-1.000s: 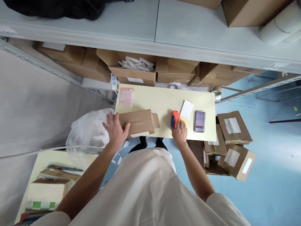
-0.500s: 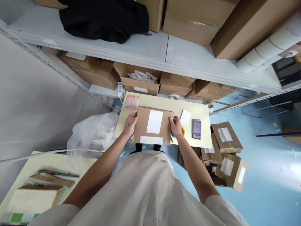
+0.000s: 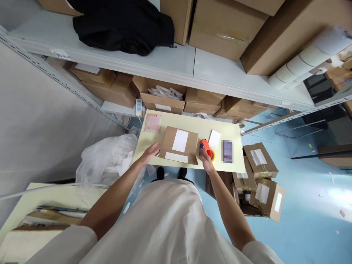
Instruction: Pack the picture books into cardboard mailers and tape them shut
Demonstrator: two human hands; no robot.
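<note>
Box (image 3: 179, 145) down on tbl (image 3: 178, 119) – R hand (image 3: 205, 159) now at tape gun (image 3: 206, 145)

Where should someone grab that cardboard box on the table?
The box is probably best held by its left and right edges, coming in from both sides: it lies flat and wide on the table. The orange tape dispenser sits close to the right edge.

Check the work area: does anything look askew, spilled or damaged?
Yes: the boxes beside the right end of the table are heaped at uneven angles instead of squarely stacked, and white scraps litter the floor. The tabletop carton shows no obvious damage.
</note>
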